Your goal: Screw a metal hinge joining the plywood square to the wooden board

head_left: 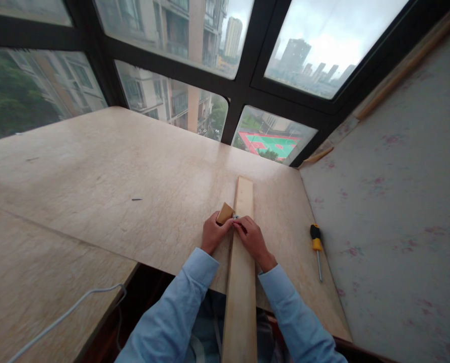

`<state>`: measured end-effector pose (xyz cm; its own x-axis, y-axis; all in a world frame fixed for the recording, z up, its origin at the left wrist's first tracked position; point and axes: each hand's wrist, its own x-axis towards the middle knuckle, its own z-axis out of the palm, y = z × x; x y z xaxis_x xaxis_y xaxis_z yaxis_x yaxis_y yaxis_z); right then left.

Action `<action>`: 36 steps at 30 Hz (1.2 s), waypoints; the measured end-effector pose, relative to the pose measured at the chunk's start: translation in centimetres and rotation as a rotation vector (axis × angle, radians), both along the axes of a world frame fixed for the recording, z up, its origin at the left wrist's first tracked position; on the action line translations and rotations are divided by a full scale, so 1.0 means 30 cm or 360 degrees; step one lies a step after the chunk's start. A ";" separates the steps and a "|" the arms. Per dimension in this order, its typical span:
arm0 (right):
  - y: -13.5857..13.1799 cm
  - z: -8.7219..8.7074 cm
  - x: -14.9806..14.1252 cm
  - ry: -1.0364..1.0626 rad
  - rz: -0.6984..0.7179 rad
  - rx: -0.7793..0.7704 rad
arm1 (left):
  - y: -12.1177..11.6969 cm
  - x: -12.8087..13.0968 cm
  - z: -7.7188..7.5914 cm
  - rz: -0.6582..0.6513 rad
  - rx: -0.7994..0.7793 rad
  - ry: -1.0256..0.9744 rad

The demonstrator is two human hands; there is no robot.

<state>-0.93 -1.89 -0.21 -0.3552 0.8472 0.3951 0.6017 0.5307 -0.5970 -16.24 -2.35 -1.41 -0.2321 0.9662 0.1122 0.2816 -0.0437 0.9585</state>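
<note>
A long pale wooden plank [243, 282] lies on the marble windowsill [141, 171], running from my lap toward the window. My left hand [214, 234] is closed on a small tan wooden block [225, 213] held against the plank's left edge. My right hand [252, 239] rests on top of the plank with its fingers pinched on a small metal piece [235, 217] where the block meets the plank; what that piece is I cannot make out. Both light blue sleeves reach in from the bottom.
A screwdriver [317, 248] with a yellow and black handle lies on the sill to the right of the plank. A small dark screw [136, 199] sits alone to the left. A white cable [69, 310] runs at lower left. A papered wall [398, 201] closes the right side.
</note>
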 end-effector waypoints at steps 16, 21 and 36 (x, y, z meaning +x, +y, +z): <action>0.006 -0.003 -0.001 -0.0141 -0.0047 0.0033 | 0.005 -0.005 0.002 -0.0035 -0.0060 -0.0059; 0.002 0.002 -0.004 -0.0165 -0.0072 0.0034 | 0.003 -0.006 0.008 -0.0038 -0.0048 -0.0078; -0.002 0.000 -0.001 -0.0141 -0.0078 0.0050 | 0.005 -0.007 -0.010 -0.0091 -0.0030 -0.0041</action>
<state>-0.97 -1.96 -0.20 -0.3485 0.8519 0.3908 0.6771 0.5171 -0.5235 -16.44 -2.21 -1.70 -0.1791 0.9799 0.0882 0.2543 -0.0405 0.9663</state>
